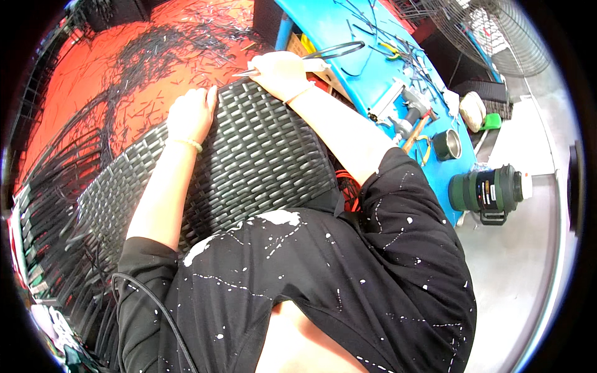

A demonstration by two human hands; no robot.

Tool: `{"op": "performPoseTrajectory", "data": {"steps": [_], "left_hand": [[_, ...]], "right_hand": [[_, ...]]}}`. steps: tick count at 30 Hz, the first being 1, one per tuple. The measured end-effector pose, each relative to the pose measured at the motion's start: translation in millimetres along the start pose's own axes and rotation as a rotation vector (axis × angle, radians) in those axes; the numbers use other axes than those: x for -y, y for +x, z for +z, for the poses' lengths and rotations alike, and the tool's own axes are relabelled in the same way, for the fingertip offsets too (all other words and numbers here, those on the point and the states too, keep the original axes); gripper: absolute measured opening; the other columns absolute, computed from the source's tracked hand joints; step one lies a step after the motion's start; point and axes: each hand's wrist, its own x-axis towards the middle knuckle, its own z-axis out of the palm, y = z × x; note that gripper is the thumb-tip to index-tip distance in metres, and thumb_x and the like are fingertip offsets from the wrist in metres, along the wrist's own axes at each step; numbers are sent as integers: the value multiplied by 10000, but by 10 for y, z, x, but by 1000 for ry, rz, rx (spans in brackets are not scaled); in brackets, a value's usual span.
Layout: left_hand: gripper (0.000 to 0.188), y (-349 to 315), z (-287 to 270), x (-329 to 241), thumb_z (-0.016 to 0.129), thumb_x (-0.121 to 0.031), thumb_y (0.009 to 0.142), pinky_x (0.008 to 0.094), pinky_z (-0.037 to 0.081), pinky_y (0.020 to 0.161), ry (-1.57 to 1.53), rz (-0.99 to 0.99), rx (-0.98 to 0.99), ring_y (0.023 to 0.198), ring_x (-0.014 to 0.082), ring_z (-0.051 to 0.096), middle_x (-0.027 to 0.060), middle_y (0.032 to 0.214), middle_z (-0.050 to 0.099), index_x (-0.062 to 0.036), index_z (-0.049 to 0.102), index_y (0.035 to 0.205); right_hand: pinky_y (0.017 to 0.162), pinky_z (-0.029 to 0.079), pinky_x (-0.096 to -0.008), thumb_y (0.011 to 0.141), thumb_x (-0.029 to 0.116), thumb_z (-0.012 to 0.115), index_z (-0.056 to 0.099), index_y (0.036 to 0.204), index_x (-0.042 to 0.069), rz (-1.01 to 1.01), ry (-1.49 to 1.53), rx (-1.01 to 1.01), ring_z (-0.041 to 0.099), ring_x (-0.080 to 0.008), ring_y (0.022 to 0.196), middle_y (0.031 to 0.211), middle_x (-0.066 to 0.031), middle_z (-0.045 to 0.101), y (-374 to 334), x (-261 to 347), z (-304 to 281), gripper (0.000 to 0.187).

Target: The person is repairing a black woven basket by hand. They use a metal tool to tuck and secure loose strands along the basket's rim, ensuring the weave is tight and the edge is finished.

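A dark grey woven panel (pixel 261 143) of flat, glossy strips lies before me, its near edge against my body. My left hand (pixel 191 113) grips the panel's far edge, fingers curled over it and partly hidden. At the same edge, farther right, my right hand (pixel 280 74) is closed around a slim tool with a pointed metal tip (pixel 246 73). The tip points left, just above the weave. A pale end (pixel 316 64) sticks out on the other side of the fist; the exact kind of tool is unclear. Beside it curves a black loop (pixel 339 48).
Black strip offcuts (pixel 161 56) litter the red floor covering (pixel 74 81). Long loose strips (pixel 62 248) fan out at left. The blue table (pixel 367 87) at right bears a hammer (pixel 418 130), a metal cup (pixel 446 145) and a green jug (pixel 482 191). Behind stands a fan (pixel 497 31).
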Motion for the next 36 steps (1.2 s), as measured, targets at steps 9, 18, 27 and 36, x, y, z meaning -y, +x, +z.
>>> {"op": "performPoseTrajectory", "data": {"steps": [9, 18, 27, 36], "left_hand": [[394, -84, 128, 40, 518, -377, 987, 453, 518, 681, -14, -14, -154, 720, 340, 649, 145, 776, 656, -66, 636, 777], [342, -97, 155, 72, 557, -345, 969, 435, 504, 643, -75, 38, -217, 678, 316, 620, 120, 753, 631, -75, 623, 770], [287, -87, 120, 12, 576, -307, 968, 429, 496, 662, -31, 9, -204, 714, 315, 622, 118, 769, 622, -78, 609, 800], [453, -44, 10, -277, 678, -351, 886, 427, 463, 966, -219, 135, -179, 1134, 354, 566, 170, 1233, 597, -54, 600, 1219]], "right_hand": [[657, 537, -446, 807, 397, 637, 725, 731, 124, -82, 46, 137, 683, -310, 701, 697, -111, 676, 175, -51, -47, 297], [603, 507, -381, 818, 358, 715, 721, 748, 172, 19, -135, 109, 670, -257, 669, 700, -42, 675, 61, -791, -459, 199], [683, 504, -343, 900, 480, 649, 721, 847, 57, 504, -350, -310, 660, -256, 676, 742, -132, 696, -80, -2236, -2472, 433], [701, 546, -387, 887, 430, 628, 734, 827, 43, 156, 809, -160, 706, -294, 728, 794, -167, 706, 463, 368, -1579, 406]]}}
